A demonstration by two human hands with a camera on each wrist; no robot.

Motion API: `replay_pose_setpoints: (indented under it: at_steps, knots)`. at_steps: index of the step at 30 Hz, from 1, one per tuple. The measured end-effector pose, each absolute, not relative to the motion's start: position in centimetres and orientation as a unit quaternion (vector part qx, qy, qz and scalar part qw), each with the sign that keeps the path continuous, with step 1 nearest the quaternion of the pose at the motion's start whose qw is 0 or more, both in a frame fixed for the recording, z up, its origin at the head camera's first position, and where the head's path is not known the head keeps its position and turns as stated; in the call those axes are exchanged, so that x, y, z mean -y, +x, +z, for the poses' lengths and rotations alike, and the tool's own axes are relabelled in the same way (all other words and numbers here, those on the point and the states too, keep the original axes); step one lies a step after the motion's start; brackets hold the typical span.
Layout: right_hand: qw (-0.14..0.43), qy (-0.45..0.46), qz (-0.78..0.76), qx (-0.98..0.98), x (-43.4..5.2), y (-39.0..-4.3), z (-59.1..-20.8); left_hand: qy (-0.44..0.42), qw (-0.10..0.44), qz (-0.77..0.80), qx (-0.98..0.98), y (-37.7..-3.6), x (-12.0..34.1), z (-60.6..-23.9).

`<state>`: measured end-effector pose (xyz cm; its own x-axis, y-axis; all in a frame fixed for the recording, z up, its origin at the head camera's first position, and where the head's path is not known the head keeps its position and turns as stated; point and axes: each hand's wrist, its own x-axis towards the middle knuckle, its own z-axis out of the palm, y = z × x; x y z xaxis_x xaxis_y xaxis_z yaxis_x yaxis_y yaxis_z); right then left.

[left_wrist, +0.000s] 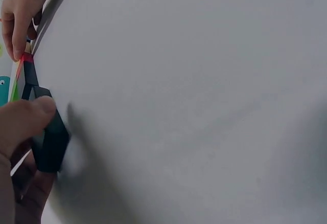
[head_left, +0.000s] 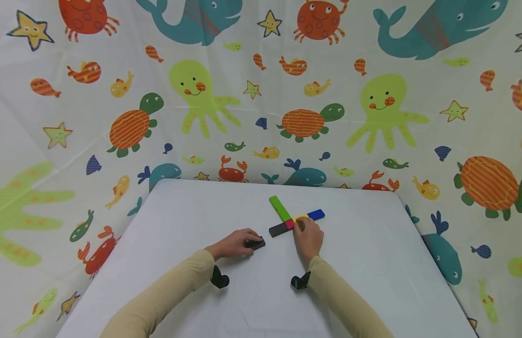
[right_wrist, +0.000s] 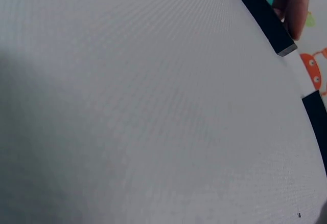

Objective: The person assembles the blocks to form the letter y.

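Observation:
My left hand (head_left: pixel 237 244) grips a black block (left_wrist: pixel 51 142) between thumb and fingers, low over the white table. This block lies to the near left of a group of coloured blocks, with a gap between. In the group, a second black block (head_left: pixel 278 229) meets a small red block (head_left: pixel 289 224). A green block (head_left: pixel 280 208) runs away from the red one, and a yellow block (head_left: pixel 300 216) and a blue block (head_left: pixel 316 214) continue to the right. My right hand (head_left: pixel 309 237) pinches the yellow block beside the red one, partly covering it.
The white table (head_left: pixel 362 263) spreads around the blocks, its far edge meeting a hanging cloth (head_left: pixel 244 159) printed with sea animals. Dark wrist-camera mounts (head_left: pixel 220 278) sit at both cuffs, close above the table.

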<state>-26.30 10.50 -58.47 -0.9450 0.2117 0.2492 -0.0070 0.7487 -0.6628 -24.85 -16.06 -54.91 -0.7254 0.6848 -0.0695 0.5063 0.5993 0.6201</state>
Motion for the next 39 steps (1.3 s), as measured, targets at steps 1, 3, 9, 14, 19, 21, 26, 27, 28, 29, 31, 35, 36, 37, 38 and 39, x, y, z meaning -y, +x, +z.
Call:
replay_pose_setpoints:
  at_steps: [1,3,9,14,19,21,26,27,28,29,31,35,36,37,38,39]
  knots:
    - [0.156,-0.055,0.351,0.922,-10.5,-26.3,-58.5,0.335,0.153,0.300,-0.880,-24.9,16.0,-55.0]
    - [0.155,-0.055,0.353,0.921,-10.5,-26.3,-58.5,0.330,0.153,0.315,-0.877,-25.0,15.9,-55.1]
    - [0.159,-0.054,0.352,0.921,-10.6,-26.3,-58.6,0.325,0.145,0.339,-0.871,-25.3,15.7,-55.5]
    - [0.160,-0.056,0.352,0.920,-10.2,-26.1,-58.7,0.313,0.151,0.365,-0.864,-25.6,15.7,-55.7]
    - [0.165,-0.056,0.352,0.920,-10.1,-25.8,-58.8,0.296,0.153,0.378,-0.864,-26.3,15.2,-55.2]
    - [0.166,-0.059,0.352,0.919,-10.0,-25.8,-58.8,0.291,0.151,0.376,-0.867,-26.6,15.0,-55.1]
    - [0.163,-0.064,0.352,0.920,-9.9,-25.6,-58.7,0.276,0.153,0.364,-0.876,-27.1,14.9,-55.4]
    - [0.162,-0.064,0.352,0.920,-9.9,-25.6,-58.7,0.275,0.154,0.363,-0.877,-27.1,14.9,-55.4]
    - [0.161,-0.065,0.352,0.920,-9.9,-25.6,-58.7,0.273,0.153,0.364,-0.877,-27.1,14.9,-55.5]
    - [0.160,-0.066,0.353,0.920,-9.9,-25.6,-58.7,0.273,0.153,0.364,-0.877,-27.1,14.9,-55.5]
    - [0.158,-0.067,0.353,0.920,-9.9,-25.6,-58.7,0.273,0.152,0.366,-0.876,-27.1,14.8,-55.5]
    - [0.158,-0.067,0.352,0.920,-10.0,-25.7,-58.8,0.271,0.150,0.367,-0.877,-27.0,14.8,-55.4]
    - [0.160,-0.067,0.352,0.920,-10.0,-25.7,-58.8,0.272,0.149,0.368,-0.877,-27.0,14.8,-55.4]
    - [0.161,-0.066,0.352,0.920,-10.0,-25.7,-58.8,0.272,0.148,0.368,-0.877,-27.0,14.8,-55.3]
    - [0.163,-0.065,0.352,0.919,-10.0,-25.8,-58.8,0.272,0.148,0.370,-0.876,-27.0,14.7,-55.3]
    - [0.165,-0.065,0.352,0.919,-10.0,-25.8,-58.8,0.271,0.149,0.372,-0.875,-27.0,14.7,-55.2]
